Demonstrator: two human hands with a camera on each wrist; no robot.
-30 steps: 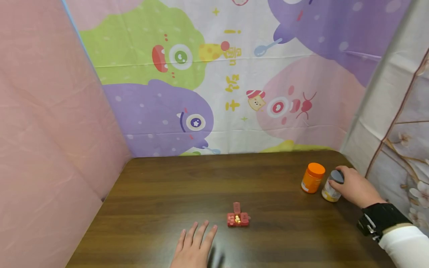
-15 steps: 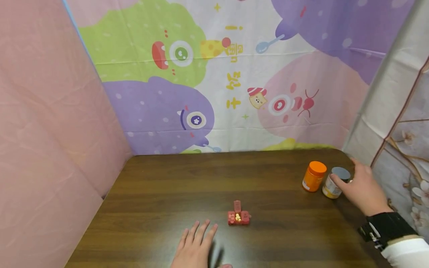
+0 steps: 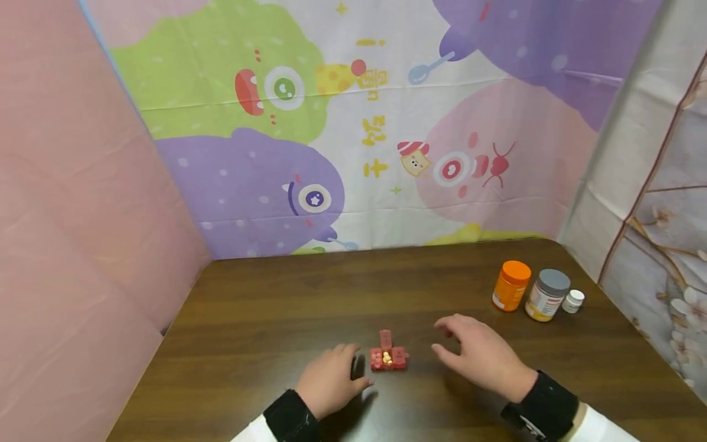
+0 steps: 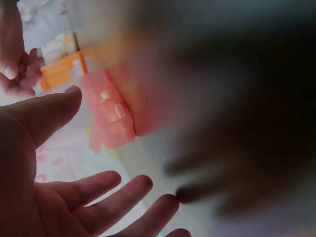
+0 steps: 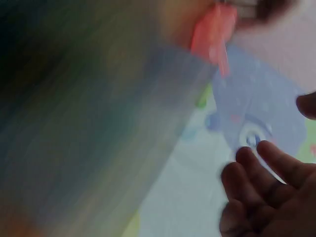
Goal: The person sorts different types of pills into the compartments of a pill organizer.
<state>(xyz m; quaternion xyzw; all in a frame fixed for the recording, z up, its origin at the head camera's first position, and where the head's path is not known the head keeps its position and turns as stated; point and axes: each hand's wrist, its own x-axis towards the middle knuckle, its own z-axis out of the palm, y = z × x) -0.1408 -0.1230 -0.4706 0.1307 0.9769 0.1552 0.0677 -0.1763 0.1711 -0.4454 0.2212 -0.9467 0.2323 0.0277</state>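
A small red pill box (image 3: pixel 399 358) stands on the brown table, one lid raised at the back and pale yellow pills (image 3: pixel 387 356) in its middle compartment. My left hand (image 3: pixel 331 379) is just left of the box, fingers relaxed and thumb apart, holding nothing. To the right of the box hovers my right hand (image 3: pixel 482 357), its fingers loosely bent with nothing between them. The left wrist view shows the same pill box (image 4: pixel 118 132) beyond the spread thumb and fingers (image 4: pixel 123 197). In the right wrist view the box appears as a blurred red shape (image 5: pixel 210 39).
At the back right of the table (image 3: pixel 287 294) stand an orange jar (image 3: pixel 510 287), a grey-lidded jar (image 3: pixel 547 296) and a small white-capped bottle (image 3: pixel 573 301), close together. A printed curtain (image 3: pixel 381 202) hangs behind, with a pink cloth (image 3: pixel 83 215) on the left.
My right hand has let go of the grey-lidded jar and come back toward the pill box, uncovering the small white-capped bottle. My left hand has turned inward and moved nearer the box.
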